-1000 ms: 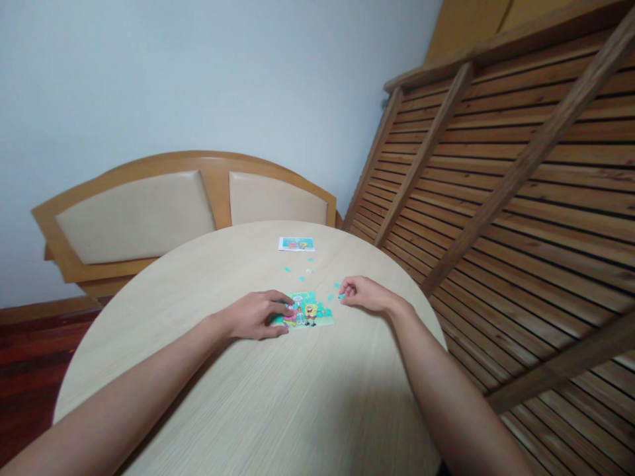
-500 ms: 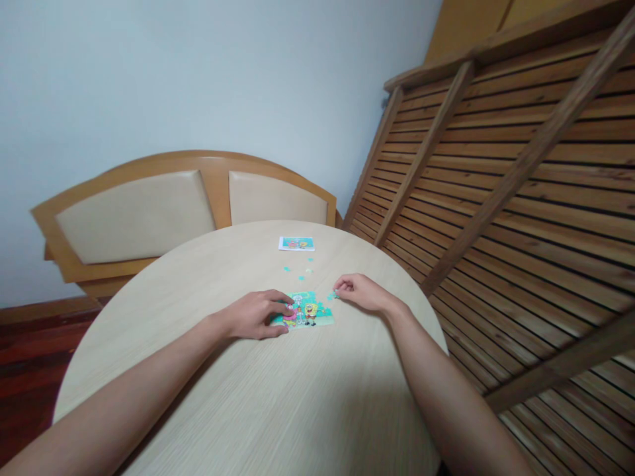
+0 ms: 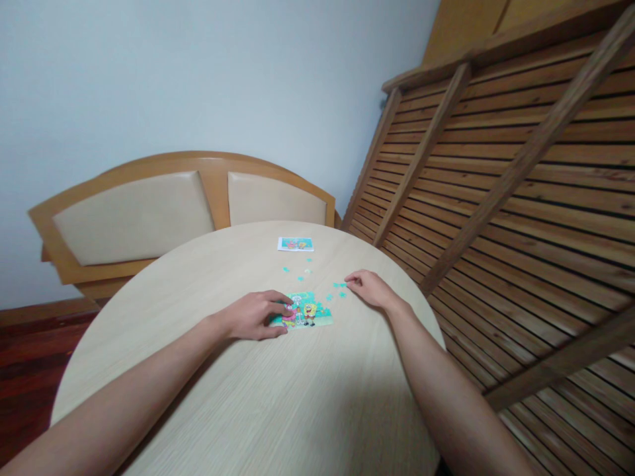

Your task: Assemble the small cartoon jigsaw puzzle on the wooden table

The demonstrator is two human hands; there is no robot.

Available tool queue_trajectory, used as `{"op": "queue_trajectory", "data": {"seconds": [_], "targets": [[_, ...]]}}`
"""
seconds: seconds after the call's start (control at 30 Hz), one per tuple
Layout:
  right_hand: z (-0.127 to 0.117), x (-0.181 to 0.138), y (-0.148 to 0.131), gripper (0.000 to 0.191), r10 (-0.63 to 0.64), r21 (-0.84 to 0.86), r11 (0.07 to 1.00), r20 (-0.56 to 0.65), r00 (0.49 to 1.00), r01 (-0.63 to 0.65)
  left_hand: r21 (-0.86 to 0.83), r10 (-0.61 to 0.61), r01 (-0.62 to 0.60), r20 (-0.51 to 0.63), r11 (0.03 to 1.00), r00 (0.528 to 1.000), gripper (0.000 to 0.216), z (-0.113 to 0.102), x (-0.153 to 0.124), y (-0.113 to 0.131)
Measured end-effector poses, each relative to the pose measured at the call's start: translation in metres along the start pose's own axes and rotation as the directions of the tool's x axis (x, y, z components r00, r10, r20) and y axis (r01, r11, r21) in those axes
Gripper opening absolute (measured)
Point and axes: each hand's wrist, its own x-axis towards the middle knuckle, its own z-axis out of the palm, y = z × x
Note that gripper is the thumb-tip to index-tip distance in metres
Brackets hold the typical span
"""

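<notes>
A small, partly assembled cartoon jigsaw puzzle (image 3: 308,311) lies on the round light-wood table (image 3: 258,396). My left hand (image 3: 258,315) rests on the puzzle's left edge, fingers curled and pressing it down. My right hand (image 3: 370,288) lies to the right of the puzzle, fingers reaching toward a few loose teal pieces (image 3: 340,286) on the tabletop; whether it grips one cannot be made out. More loose pieces (image 3: 297,272) are scattered farther back.
A small reference picture card (image 3: 296,244) lies near the table's far edge. A wooden bench with beige padded backrests (image 3: 149,215) stands behind the table. A slatted wooden frame (image 3: 496,172) leans along the right side, close to the table's edge.
My right hand has shifted slightly right and away from me, from beside the puzzle's corner toward the loose teal pieces. My left hand has stayed on the puzzle.
</notes>
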Motion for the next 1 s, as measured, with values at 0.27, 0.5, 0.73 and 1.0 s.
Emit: {"op": "queue_trajectory", "data": {"seconds": [0.27,0.5,0.73,1.0], "targets": [[0.014,0.005,-0.001,0.022,-0.067,-0.054,0.996,-0.047,0.997,0.065,0.005,-0.001,0.001,0.004,1.0,1.0,0.04,-0.001,0.001,0.001],[0.019,0.008,-0.005,0.018,-0.044,0.069,0.997,-0.03,0.999,0.046,0.006,-0.007,0.007,0.006,1.0,1.0,0.04,0.0,0.001,0.001],[0.019,0.011,-0.002,0.021,0.014,0.133,0.991,-0.097,0.995,-0.001,-0.001,0.003,-0.003,0.001,1.0,1.0,0.04,0.0,0.001,0.001],[0.013,0.006,-0.006,0.022,0.111,0.119,0.987,-0.057,0.992,-0.104,-0.021,0.012,-0.013,-0.013,1.0,1.0,0.038,-0.001,0.001,0.002]]}}
